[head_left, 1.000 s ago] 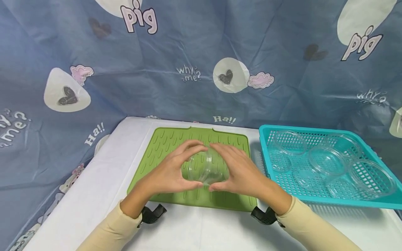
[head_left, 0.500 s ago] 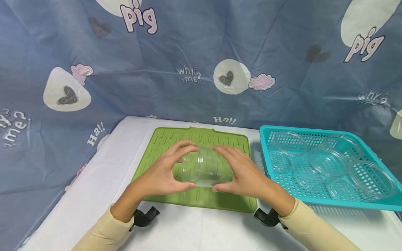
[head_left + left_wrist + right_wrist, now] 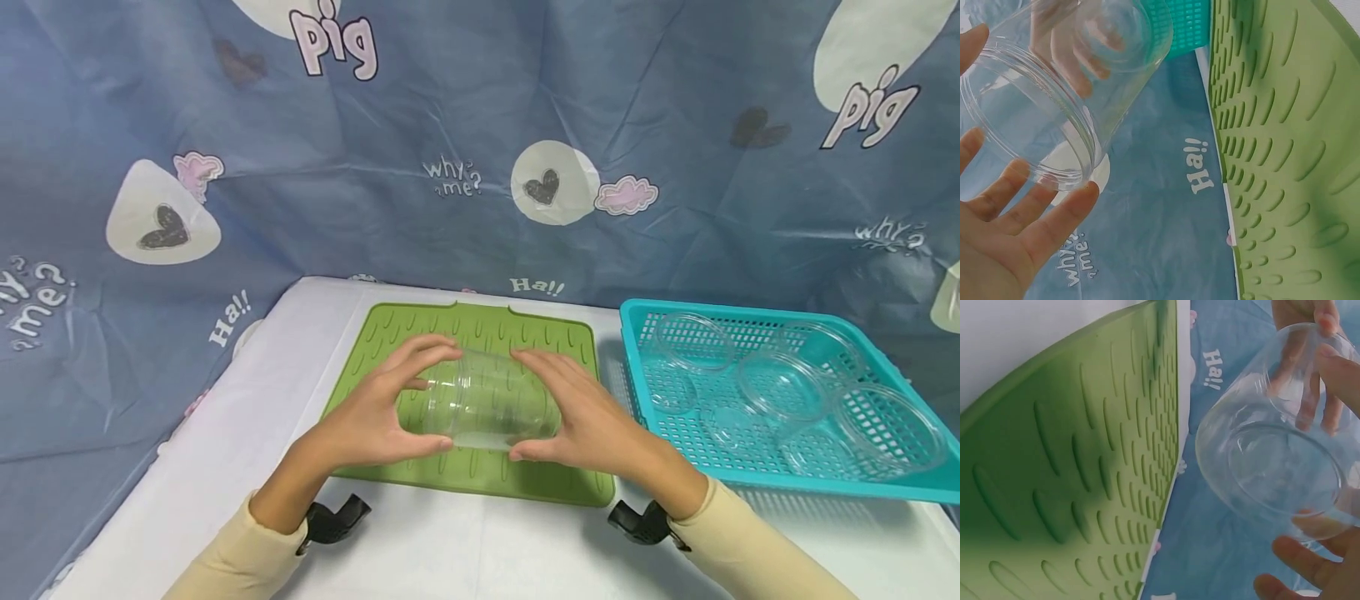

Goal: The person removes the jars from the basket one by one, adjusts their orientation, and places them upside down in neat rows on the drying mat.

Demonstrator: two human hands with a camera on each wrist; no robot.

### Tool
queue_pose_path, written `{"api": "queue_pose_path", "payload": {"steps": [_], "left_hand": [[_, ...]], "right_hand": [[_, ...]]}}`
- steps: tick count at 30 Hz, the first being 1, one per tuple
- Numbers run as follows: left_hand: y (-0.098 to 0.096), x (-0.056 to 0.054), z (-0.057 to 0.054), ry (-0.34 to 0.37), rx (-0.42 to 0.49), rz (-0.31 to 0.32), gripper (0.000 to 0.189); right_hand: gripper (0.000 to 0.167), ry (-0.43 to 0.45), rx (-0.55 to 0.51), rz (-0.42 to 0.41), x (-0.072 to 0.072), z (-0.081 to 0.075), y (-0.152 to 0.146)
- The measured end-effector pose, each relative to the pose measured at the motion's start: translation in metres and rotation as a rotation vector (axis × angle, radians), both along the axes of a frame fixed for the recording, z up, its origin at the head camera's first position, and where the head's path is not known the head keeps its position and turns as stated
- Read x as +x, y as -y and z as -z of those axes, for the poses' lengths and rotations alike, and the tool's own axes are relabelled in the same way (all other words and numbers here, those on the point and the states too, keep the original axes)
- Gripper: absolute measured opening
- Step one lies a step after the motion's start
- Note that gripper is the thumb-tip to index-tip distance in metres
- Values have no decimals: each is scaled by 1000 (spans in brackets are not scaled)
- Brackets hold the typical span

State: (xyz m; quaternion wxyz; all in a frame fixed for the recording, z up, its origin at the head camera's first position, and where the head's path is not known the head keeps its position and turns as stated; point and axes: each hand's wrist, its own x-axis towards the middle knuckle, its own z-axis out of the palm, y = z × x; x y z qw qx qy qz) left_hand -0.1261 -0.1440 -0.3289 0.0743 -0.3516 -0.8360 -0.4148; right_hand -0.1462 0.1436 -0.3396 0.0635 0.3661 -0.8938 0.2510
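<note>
A clear see-through jar (image 3: 498, 404) lies sideways between both hands, above the green ridged mat. Its ridged rim end points toward my left hand (image 3: 378, 412), whose curved fingers and thumb hold it there. On the other side, my right hand (image 3: 588, 412) grips the round base end, thumb below and fingers over the top. The left wrist view shows fingertips against the rim of the jar (image 3: 1107, 106). In the right wrist view, the circular bottom of the jar (image 3: 1282, 472) faces the camera. Whether the rim band is a separate lid, I cannot tell.
A turquoise perforated basket (image 3: 633, 367) stands to the right with several clear round containers (image 3: 783, 383) in it. The green mat (image 3: 390, 333) lies on a white-covered table (image 3: 480, 550). A printed blue cloth (image 3: 420, 233) hangs behind and at the left.
The jar has turned to lie more nearly level, and more of its side shows. My left hand has moved left, so the two hands are farther apart. My right hand has shifted slightly right.
</note>
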Motion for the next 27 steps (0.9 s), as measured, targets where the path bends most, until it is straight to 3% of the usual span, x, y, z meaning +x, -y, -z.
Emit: {"api": "queue_pose_path", "payload": {"steps": [13,16,22,27], "left_hand": [[7,6,-2,-5,0,-15,88],[7,5,-2,30,38,-18,88],[7,1,5,96,148,0,86],[6,-1,9,158,217,21,87]], "right_hand": [[108,29,-59,-30,6,3,-4],[108,77,-159,-54,5,4,-3],[113,263,-383,-96,2,11,-6],[111,392,-582,-216,-2,21,-4]]}}
